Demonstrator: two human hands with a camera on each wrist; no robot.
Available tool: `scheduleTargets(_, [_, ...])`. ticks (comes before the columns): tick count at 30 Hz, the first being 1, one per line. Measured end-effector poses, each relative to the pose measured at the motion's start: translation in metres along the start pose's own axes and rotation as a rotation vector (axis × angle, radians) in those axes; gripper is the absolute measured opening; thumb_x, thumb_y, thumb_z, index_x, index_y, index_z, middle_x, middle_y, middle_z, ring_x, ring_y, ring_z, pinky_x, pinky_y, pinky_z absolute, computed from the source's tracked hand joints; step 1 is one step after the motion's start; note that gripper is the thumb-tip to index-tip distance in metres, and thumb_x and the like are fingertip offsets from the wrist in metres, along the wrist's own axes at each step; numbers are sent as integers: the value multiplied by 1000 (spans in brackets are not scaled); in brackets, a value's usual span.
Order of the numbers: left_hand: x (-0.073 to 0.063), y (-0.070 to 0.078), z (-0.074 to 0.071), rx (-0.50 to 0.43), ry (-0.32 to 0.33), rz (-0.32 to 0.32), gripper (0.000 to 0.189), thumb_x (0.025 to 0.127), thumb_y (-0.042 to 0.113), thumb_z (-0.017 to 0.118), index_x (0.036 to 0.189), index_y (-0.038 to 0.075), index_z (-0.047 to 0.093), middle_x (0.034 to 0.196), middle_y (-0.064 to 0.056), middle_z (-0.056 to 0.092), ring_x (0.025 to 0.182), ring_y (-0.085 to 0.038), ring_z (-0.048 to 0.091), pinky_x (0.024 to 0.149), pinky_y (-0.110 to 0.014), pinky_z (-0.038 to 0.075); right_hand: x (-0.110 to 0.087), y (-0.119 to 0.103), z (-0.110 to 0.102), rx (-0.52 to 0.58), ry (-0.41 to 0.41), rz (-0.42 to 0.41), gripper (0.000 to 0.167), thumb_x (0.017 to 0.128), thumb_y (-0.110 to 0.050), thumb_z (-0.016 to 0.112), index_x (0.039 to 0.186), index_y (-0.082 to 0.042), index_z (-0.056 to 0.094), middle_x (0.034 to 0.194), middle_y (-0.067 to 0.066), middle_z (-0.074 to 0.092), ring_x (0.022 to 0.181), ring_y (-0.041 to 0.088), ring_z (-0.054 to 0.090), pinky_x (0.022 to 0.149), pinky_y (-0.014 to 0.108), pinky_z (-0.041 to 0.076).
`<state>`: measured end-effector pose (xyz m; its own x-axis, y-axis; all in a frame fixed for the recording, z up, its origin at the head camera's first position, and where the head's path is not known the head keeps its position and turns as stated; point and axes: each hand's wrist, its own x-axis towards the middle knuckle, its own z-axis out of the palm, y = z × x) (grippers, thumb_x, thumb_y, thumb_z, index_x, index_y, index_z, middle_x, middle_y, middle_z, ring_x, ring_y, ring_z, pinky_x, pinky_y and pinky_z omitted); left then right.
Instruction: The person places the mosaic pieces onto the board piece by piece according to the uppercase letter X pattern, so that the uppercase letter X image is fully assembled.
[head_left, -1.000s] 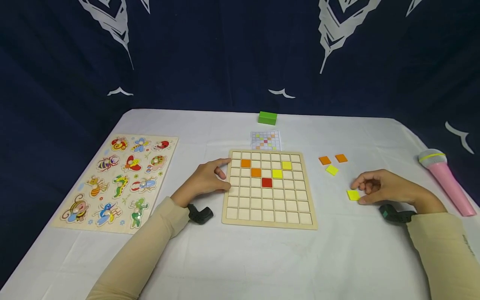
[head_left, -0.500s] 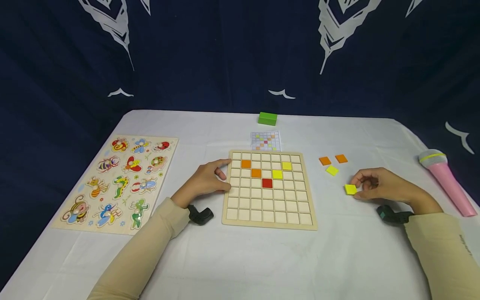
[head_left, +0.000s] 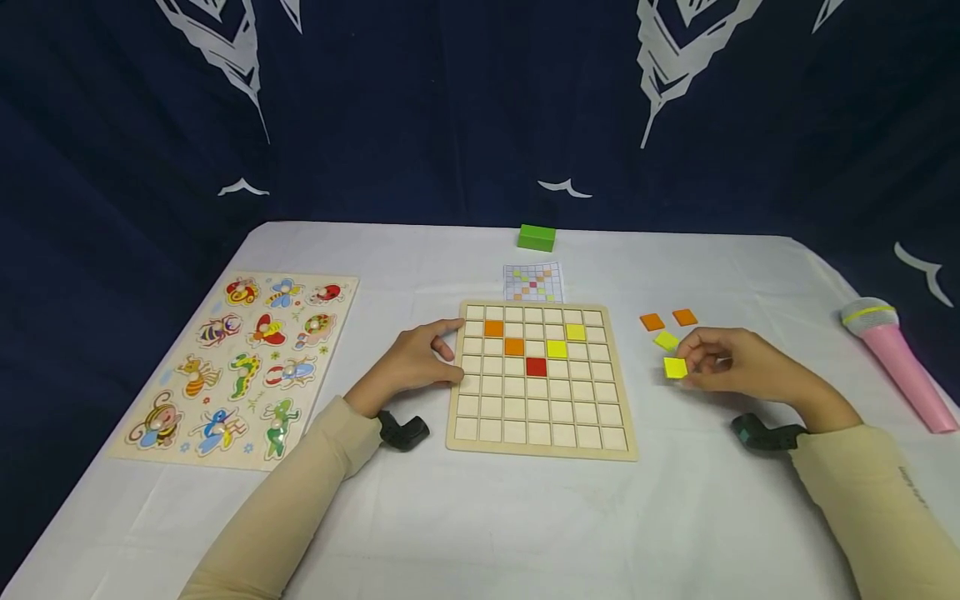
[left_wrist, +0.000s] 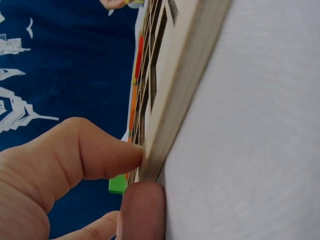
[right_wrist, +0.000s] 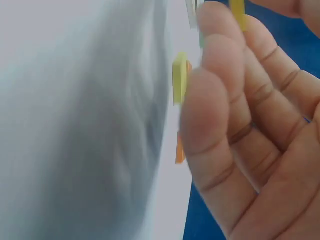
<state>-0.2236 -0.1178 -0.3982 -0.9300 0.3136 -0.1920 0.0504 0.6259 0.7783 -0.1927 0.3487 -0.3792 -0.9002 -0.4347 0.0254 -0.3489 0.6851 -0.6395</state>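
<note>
In the head view, a wooden grid board [head_left: 542,455] lies mid-table, with two orange tiles, two yellow tiles and one red tile [head_left: 536,367] set in its squares. My left hand [head_left: 408,360] rests against the board's left edge, index finger and thumb spread apart along it; the left wrist view has fingertips touching the wooden side [left_wrist: 172,95]. To the right of the board, my right hand [head_left: 738,371] pinches a yellow tile [head_left: 675,367] just above the cloth. Close behind it lie another yellow tile [head_left: 666,340] and two orange tiles [head_left: 652,322].
Behind the board lies a small printed colour-grid card [head_left: 533,282], and farther back a green block [head_left: 536,238]. An insect peg puzzle [head_left: 247,358] covers the left of the table. A pink toy microphone [head_left: 900,367] lies at the far right.
The right hand has picked the yellow tile off the cloth and carried it left, toward the board. The left hand stays at the board's edge.
</note>
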Motion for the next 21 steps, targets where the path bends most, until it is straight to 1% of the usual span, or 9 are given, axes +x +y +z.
scheduleTargets(7, [0,-1,0,7,3,18,87,77,10,81,160,7,53,102,-11,70,72,-17,65,69,-29,48,7,-14,9,62,-6,-41,26,84,6,86,105,0,72,84,-8,67,72,9,54,63,22,46])
scheduleTargets(14, [-1,-1,0,13,5,16,87,78,10,83,160,8,53,102,-11,70,72,-18,65,71,-30,48,18,-27,15,36,-20,-44,25,86,1,87,106,-3,72,85,-7,68,74,8,55,67,21,47])
scheduleTargets(18, [1,-2,-1,33,9,22,88,78,13,83,160,8,53,102,-9,70,74,-18,63,73,-31,47,26,-34,17,65,-37,-43,25,88,-2,87,107,-3,71,86,-6,68,76,9,55,69,22,47])
scheduleTargets(21, [2,-2,-1,39,8,26,88,77,14,83,160,9,54,101,-9,70,75,-19,61,74,-31,46,32,-39,19,100,-42,-73,25,88,-1,86,107,-3,71,84,-6,69,75,10,56,68,23,47])
